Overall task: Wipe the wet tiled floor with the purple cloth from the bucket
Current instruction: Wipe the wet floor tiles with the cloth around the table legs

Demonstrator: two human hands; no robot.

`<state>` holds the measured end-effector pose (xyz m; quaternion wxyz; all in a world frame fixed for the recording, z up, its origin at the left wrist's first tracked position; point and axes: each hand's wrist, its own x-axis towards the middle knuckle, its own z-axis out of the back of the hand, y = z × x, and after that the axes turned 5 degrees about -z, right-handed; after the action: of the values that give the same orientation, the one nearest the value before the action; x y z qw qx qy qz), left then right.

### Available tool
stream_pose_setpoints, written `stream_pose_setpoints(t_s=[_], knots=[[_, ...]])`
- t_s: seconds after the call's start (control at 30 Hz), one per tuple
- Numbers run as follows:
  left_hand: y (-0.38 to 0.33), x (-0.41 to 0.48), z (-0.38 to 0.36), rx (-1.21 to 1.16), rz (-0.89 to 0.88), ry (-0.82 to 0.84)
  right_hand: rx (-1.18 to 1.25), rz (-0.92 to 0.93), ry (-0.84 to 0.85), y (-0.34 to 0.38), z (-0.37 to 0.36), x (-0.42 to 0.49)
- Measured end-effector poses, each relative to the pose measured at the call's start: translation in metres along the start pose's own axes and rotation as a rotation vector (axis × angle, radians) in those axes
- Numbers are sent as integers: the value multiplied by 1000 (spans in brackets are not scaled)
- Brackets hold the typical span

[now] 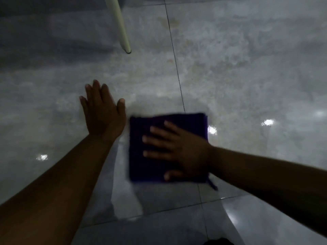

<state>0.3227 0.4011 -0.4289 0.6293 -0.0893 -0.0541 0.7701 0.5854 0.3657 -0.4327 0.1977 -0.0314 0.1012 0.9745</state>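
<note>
A folded purple cloth lies flat on the wet grey tiled floor. My right hand presses down on the cloth with its fingers spread, pointing left. My left hand rests flat on the bare tile just left of the cloth, fingers apart, holding nothing. The cloth's edges look blurred. No bucket is in view.
A pale furniture leg stands on the floor beyond my left hand. Dark grout lines cross the tiles, one running under the cloth. Bright light spots reflect off the wet surface at left and right.
</note>
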Motion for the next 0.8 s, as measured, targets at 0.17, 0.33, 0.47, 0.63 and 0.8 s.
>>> stream_pose_setpoints(t_s=[0.17,0.33,0.47,0.63,0.8], knots=[[5,2,-6,90,-60,17,-8,-59,31,-79,16,-72],[3,6,-7,95,-23,65,-93,-546,12,-204,58,-9],[3,2,-6,63,-51,52,-103,-603,11,-192,61,106],[7,4,-4,74,-52,60,-146,-146,55,-161,47,72],[1,6,-3,123,-50,54,-94,-434,6,-239,61,17]])
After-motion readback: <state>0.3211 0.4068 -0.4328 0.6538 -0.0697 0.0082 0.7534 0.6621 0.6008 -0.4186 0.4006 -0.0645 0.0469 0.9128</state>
